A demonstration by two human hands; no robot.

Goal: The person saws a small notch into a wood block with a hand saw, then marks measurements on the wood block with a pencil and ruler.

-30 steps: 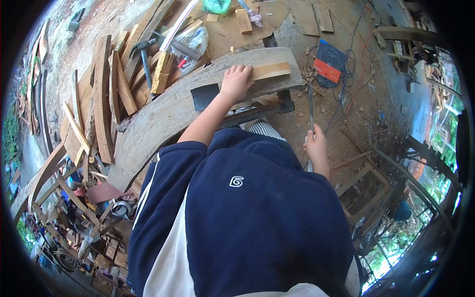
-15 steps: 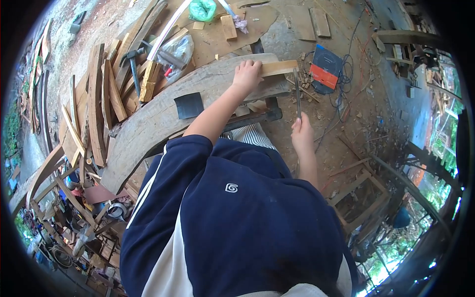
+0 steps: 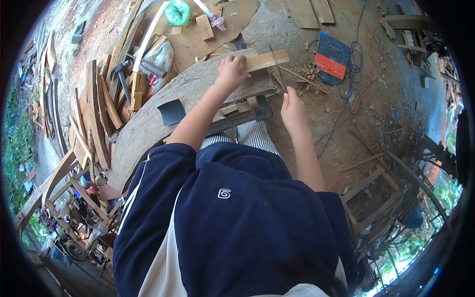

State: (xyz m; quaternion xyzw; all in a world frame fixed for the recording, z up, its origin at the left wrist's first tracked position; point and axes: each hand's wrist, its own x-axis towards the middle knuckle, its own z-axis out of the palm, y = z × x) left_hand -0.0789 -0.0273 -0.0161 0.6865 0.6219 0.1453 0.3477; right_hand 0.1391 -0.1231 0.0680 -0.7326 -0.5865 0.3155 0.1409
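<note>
My left hand is closed over a light wooden strip, pressing it onto a thick, curved grey plank. The strip's free end sticks out to the right past the plank. Closed around the lower end of a long, thin metal blade is my right hand. That blade lies across the strip near its free end, tip pointing away from me; its handle is hidden in my fingers. A dark square sheet rests on the plank beside my left forearm.
A blue-handled hammer, a clear plastic bag and long boards lie to the left. Beyond the plank is a green bag. On the right are a black-and-orange package, cables and a wooden frame.
The blade has gone from the strip's end to lying across it, slanting with its tip to the left. My view has shifted; my left hand still holds the strip.
</note>
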